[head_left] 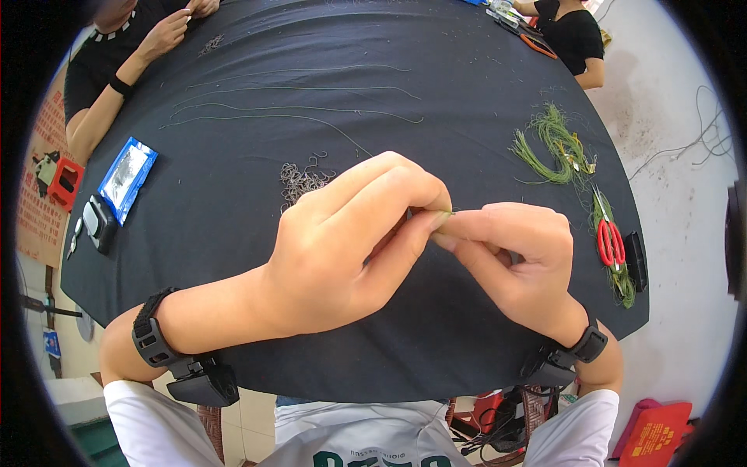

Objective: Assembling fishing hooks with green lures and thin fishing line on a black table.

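My left hand (342,237) and my right hand (517,253) meet tip to tip above the middle of the dark-covered table. Both are closed in a pinch. A tiny bit of thin green fishing line (451,212) shows where the fingertips touch; the rest of it is hidden by my fingers. Just beyond my left hand lies a heap of small grey fish hooks (302,180), partly covered by the hand. Several single green lines (296,109) are stretched out across the cloth farther away.
At the right lie bundles of green line (556,144) and red-handled scissors (609,243) beside a black case (636,261). A blue packet (127,179) and a black-and-white device (99,223) are at the left. Two other people (109,86) work at the far side. Pliers (537,45) lie far right.
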Demonstrator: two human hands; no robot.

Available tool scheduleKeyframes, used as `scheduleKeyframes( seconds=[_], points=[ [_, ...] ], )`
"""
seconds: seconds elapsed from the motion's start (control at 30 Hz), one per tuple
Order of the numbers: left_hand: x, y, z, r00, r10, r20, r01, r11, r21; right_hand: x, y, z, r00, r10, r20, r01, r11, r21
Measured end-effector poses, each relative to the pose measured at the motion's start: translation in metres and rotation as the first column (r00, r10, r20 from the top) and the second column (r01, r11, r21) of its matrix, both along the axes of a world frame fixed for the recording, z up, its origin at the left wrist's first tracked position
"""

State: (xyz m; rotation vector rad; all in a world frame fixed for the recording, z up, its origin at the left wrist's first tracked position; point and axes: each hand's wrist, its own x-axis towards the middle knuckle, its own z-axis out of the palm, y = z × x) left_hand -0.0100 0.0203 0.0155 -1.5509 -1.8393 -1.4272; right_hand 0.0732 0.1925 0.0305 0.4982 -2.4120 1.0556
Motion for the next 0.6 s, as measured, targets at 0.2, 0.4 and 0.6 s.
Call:
scheduleKeyframes(
  seconds=[0.2, 0.4, 0.6],
  points=[
    [0.001, 0.002, 0.000, 0.997, 0.036, -0.066, -0.033, 0.999, 0.043, 0.002, -0.003, 0.002, 0.985, 0.009, -0.174, 0.022, 0.984, 0.176],
    [-0.003, 0.003, -0.002, 0.986, 0.037, -0.161, -0.038, 0.999, -0.003, 0.006, -0.006, 0.009, 0.971, 0.022, -0.238, 0.040, 0.967, 0.253],
    [-0.002, 0.005, -0.006, 0.980, -0.051, -0.195, 0.057, 0.998, 0.027, 0.005, 0.003, 0.011, 0.922, -0.048, -0.383, 0.157, 0.953, 0.259]
  ],
)
